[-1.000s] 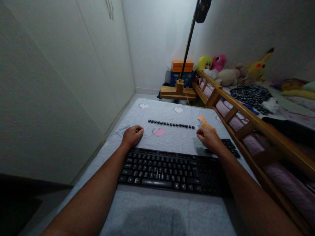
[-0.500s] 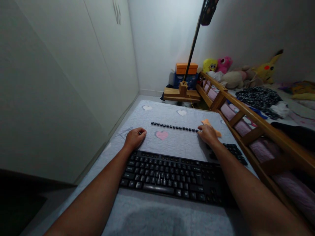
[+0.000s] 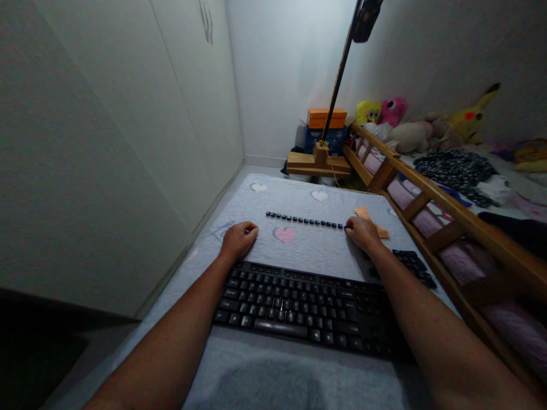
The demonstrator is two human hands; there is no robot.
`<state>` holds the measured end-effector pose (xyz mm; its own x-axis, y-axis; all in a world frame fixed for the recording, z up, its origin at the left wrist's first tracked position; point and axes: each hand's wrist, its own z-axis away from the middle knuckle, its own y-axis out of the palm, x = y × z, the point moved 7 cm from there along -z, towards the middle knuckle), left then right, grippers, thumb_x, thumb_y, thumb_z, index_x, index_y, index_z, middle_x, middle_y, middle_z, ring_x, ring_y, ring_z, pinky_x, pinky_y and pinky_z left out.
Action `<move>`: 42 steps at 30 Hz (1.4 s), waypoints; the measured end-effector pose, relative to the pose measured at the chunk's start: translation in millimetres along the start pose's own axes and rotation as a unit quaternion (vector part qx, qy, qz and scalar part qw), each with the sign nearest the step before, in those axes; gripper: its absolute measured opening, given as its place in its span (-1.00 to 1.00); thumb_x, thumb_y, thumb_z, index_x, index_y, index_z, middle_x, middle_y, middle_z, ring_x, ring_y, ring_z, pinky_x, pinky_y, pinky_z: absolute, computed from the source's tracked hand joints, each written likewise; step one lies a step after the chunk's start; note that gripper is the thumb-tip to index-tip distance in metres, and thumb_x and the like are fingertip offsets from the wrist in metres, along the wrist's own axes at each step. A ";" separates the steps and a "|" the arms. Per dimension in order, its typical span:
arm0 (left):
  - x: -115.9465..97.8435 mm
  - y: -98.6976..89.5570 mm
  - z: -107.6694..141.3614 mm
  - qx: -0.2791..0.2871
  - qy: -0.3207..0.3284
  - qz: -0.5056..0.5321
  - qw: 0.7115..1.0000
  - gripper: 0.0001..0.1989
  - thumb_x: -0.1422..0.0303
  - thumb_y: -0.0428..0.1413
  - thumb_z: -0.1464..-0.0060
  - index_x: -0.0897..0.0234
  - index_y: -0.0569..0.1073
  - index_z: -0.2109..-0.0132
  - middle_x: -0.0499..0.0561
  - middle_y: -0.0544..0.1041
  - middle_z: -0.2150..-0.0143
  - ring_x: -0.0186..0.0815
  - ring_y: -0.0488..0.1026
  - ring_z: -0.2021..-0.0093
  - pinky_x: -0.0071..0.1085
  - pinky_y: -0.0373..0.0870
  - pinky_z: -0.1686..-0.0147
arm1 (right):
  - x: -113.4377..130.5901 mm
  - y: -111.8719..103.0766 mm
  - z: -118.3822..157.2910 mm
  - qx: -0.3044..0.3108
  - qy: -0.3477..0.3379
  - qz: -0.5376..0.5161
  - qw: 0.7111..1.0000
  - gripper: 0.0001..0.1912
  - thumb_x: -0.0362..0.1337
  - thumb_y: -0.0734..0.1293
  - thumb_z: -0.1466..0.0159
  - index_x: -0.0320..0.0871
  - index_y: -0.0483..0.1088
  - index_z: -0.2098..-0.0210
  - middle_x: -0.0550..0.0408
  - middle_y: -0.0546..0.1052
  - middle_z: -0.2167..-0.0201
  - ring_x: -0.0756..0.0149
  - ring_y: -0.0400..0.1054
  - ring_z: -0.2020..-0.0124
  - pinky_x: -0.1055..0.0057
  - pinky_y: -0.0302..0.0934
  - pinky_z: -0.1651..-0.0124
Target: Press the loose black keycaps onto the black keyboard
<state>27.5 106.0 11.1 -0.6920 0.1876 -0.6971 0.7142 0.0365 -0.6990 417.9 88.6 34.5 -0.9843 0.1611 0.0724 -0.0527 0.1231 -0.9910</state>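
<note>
Several small black keycaps (image 3: 306, 220) form a slightly slanting row on the pale blue cloth. At the row's right end, my right hand (image 3: 360, 232) has its fingers pinched together on a keycap. My left hand (image 3: 240, 238) rests on the cloth left of the row, fingers curled closed; anything inside them is hidden. A black keyboard (image 3: 290, 307) lies nearer to me, below both hands, its right part partly under my right forearm. An orange piece (image 3: 378, 226) lies just beyond my right hand.
More black keycaps (image 3: 412, 265) lie right of my right forearm. A wooden rail (image 3: 444, 196) runs along the right side, with plush toys behind it. A pole on a wooden base (image 3: 316, 162) stands beyond the far edge, and a pale cabinet (image 3: 128, 142) is at left.
The fingers of my right hand have come together at the row's right end. My left hand holds its place on the cloth. The whole view has shifted slightly.
</note>
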 end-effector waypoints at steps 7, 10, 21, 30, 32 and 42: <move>1.0 0.7 0.2 0.001 -0.002 0.005 1.000 -0.71 0.18 0.01 -0.02 0.25 0.56 0.31 0.02 0.62 0.31 -0.25 0.49 0.32 -0.39 0.34 0.23 | 9.2 -28.0 32.0 0.003 -0.004 -0.064 0.998 -0.84 -0.29 0.29 -0.18 -0.13 0.49 0.27 0.05 0.58 0.33 0.29 0.43 0.31 0.44 0.19 0.25; 2.7 1.6 -0.4 0.003 -0.001 0.002 1.000 -0.70 0.18 0.02 -0.02 0.25 0.56 0.30 0.03 0.61 0.31 -0.25 0.50 0.32 -0.38 0.34 0.23 | 22.1 -40.9 66.3 0.020 -0.035 -0.107 0.993 -0.86 -0.24 0.32 -0.19 -0.11 0.46 0.27 0.11 0.57 0.36 0.34 0.43 0.32 0.47 0.21 0.25; 5.0 1.7 -2.4 -0.002 0.012 -0.009 1.000 -0.69 0.17 0.02 -0.02 0.25 0.56 0.29 0.04 0.62 0.28 -0.22 0.50 0.28 -0.37 0.35 0.20 | 61.1 -56.3 157.9 0.024 -0.110 -0.265 0.958 -0.88 -0.29 0.27 -0.18 -0.08 0.46 0.33 0.06 0.54 0.31 0.21 0.38 0.23 0.26 0.23 0.10; 3.6 0.2 -2.1 -0.008 0.008 -0.012 1.000 -0.69 0.18 0.02 -0.01 0.26 0.57 0.29 0.04 0.61 0.28 -0.23 0.50 0.30 -0.37 0.35 0.21 | 58.3 -40.7 160.7 0.026 -0.110 -0.265 0.958 -0.88 -0.33 0.26 -0.19 -0.09 0.44 0.31 0.06 0.53 0.30 0.22 0.36 0.21 0.25 0.20 0.08; 4.7 0.4 -2.8 -0.009 0.006 -0.017 1.000 -0.68 0.17 0.02 0.00 0.25 0.57 0.29 0.04 0.62 0.27 -0.23 0.50 0.29 -0.37 0.35 0.21 | 58.4 -38.5 160.9 0.031 -0.115 -0.259 0.959 -0.89 -0.33 0.26 -0.20 -0.09 0.44 0.32 0.07 0.52 0.30 0.22 0.34 0.20 0.25 0.19 0.07; 1.7 -0.8 -1.8 -0.007 0.008 -0.015 1.000 -0.69 0.17 0.02 -0.01 0.25 0.57 0.29 0.04 0.62 0.29 -0.22 0.50 0.29 -0.36 0.35 0.21 | 59.8 -26.3 160.9 0.035 -0.142 -0.239 0.960 -0.92 -0.35 0.28 -0.20 -0.10 0.42 0.35 0.06 0.49 0.30 0.20 0.31 0.20 0.24 0.17 0.08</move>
<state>26.0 108.1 10.8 -0.7117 0.2017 -0.6729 0.6943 0.0560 -0.7175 333.3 -62.6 46.8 -0.8511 -0.1715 0.4962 -0.5105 0.0499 -0.8584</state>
